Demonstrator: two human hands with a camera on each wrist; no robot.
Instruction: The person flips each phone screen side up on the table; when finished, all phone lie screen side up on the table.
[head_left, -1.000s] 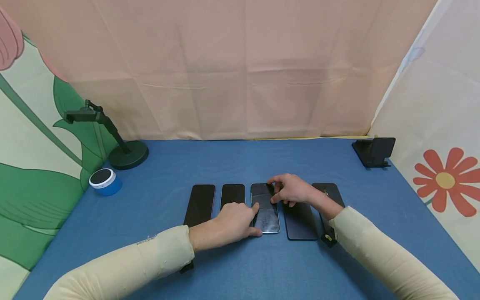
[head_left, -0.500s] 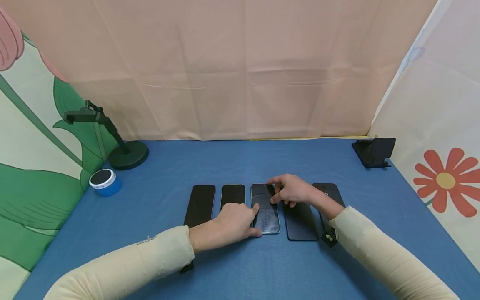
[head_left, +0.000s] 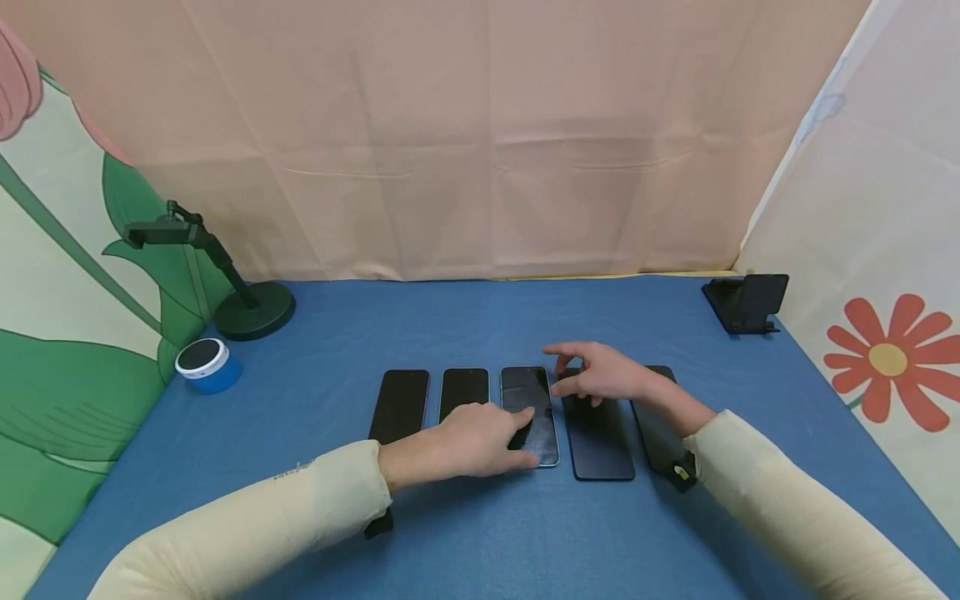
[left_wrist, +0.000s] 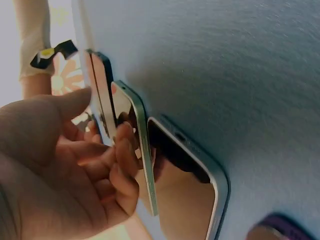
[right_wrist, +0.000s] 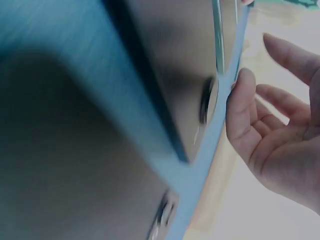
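Note:
Several phones lie side by side on a blue cloth. My left hand [head_left: 480, 437] hovers over the left side of the middle phone [head_left: 543, 442], thumb and forefinger apart; the left wrist view shows its other fingers loosely bent beside that pale-green-edged phone [left_wrist: 144, 145]. Nothing is held in it. My right hand [head_left: 606, 372] hangs over the top of the dark phone [head_left: 602, 450] to the right, fingers loose and holding nothing. In the right wrist view that hand [right_wrist: 285, 135] is apart from the phone backs [right_wrist: 175, 50]. My left hand partly hides the second phone [head_left: 465, 387].
At far left is another dark phone [head_left: 401, 404]; at far right one lies under my right forearm [head_left: 660, 437]. A black lamp-like stand [head_left: 257, 310] and a blue-and-white round tub [head_left: 210, 367] stand left. A black phone stand [head_left: 750, 302] is back right.
My right hand has lifted off the middle phone's right edge and moved right. My left hand has shifted slightly right, its fingers coming off that phone's left edge. The phones stay in place.

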